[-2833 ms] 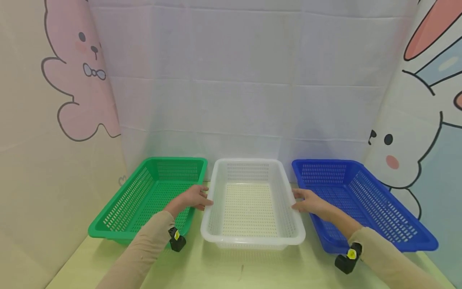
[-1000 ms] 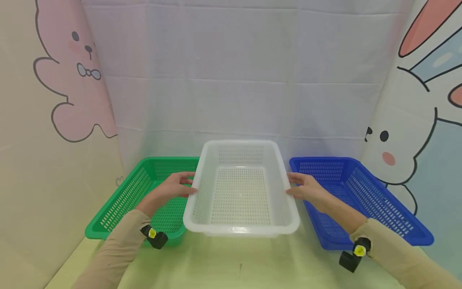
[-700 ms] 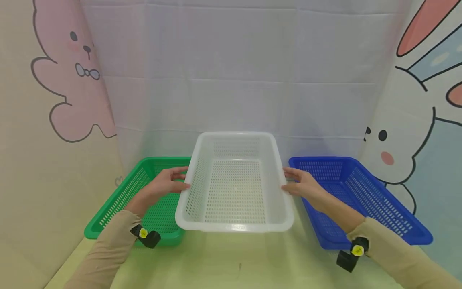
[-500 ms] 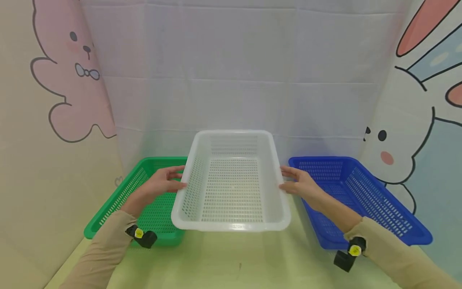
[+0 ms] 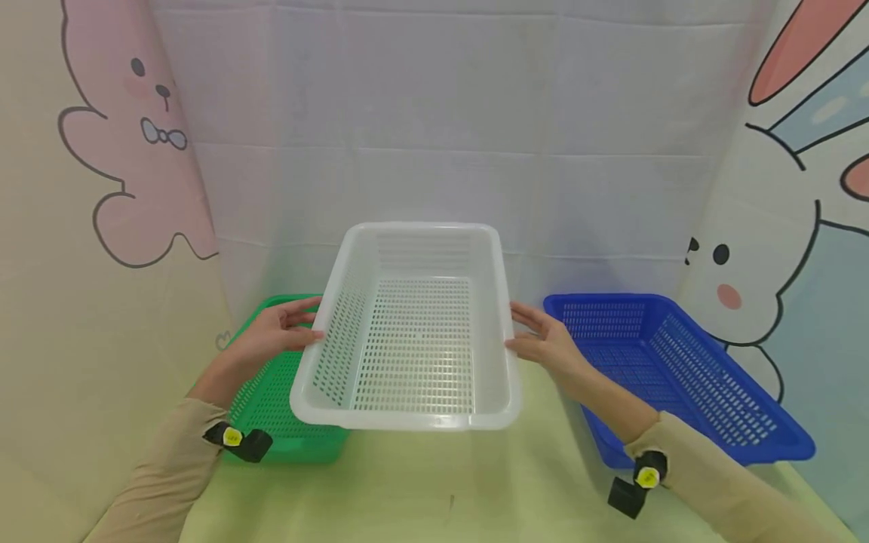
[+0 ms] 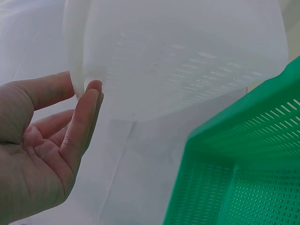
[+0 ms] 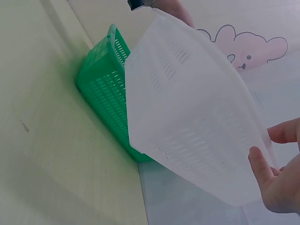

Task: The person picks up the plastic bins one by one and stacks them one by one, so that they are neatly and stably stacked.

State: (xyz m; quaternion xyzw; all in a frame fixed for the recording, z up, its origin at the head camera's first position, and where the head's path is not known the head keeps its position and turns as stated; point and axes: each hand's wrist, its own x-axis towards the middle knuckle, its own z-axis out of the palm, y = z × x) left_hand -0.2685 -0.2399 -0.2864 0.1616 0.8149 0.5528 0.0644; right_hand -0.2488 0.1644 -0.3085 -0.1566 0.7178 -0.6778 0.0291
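A white perforated plastic basket (image 5: 414, 421) is held up off the table, its floor facing the head camera. My left hand (image 5: 274, 332) pinches its left rim, thumb on top and fingers under the lip, as the left wrist view shows. On the opposite rim my right hand (image 5: 546, 343) does the same. The white basket overlaps the right part of a green basket (image 5: 299, 450), which sits on the table at the left. In the right wrist view the white basket (image 7: 187, 117) hangs above the tabletop with its underside showing.
At the right a blue basket (image 5: 686, 392) stands on the pale yellow-green table (image 5: 441, 490). A white cloth wall (image 5: 421, 113) rises behind, with printed side walls at left and right. A small dark mark (image 5: 451, 501) lies near the table's front.
Both hands have lifted the white basket from the table between the other two and carried it up and leftward, partly over the green basket. The green and blue baskets have stayed in place.
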